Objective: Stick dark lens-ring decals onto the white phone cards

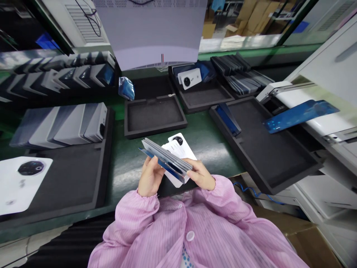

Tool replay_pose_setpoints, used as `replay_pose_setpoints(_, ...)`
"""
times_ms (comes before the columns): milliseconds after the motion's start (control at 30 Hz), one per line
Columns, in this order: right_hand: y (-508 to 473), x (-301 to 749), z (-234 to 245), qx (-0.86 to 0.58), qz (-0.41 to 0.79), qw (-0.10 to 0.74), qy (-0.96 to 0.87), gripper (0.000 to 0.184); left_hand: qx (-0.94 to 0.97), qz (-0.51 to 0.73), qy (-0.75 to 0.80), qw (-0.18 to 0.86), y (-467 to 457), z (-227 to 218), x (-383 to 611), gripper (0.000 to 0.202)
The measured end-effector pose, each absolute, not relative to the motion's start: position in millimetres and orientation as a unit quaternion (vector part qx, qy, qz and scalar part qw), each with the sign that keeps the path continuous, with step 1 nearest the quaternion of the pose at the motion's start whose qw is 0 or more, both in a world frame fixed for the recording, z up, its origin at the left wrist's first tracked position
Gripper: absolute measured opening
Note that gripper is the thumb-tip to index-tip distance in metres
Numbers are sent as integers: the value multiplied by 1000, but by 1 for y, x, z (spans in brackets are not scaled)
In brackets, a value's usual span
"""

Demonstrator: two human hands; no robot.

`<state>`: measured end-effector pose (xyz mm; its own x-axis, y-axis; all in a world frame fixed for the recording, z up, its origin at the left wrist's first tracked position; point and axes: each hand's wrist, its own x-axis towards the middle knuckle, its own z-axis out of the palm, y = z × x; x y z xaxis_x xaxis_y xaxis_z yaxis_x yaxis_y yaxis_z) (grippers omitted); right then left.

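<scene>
Between left grip [151, 176] and right grip [202, 175] slants the panel stack [166, 158], clasped by both.

No wording or number can be read, the held stack of thin panels [166, 155] included. On the large white panel [33, 191] at far left, 2 grey marks [21, 183] are seen, too blurred to be deciphered. On the grey machine housing [150, 33], red and dark stripes [162, 57] are borne.

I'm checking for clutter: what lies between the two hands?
In the head view, a stack of thin panels bridges the left hand and right hand; white pieces show behind it.
</scene>
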<state>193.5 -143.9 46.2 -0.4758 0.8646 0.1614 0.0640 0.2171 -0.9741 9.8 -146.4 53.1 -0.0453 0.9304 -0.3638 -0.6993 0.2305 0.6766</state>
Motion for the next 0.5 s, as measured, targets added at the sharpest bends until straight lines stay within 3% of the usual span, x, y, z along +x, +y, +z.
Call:
replay_pose_setpoints(267, -152, 192, 28, -356, 228, 413, -806, 54, 78, 605, 387, 692, -144, 52, 15, 27)
replay_pose_setpoints(500, -144, 203, 19, -321, 167, 414, -835, 62, 97, 605, 384, 691, -149, 55, 13, 25)
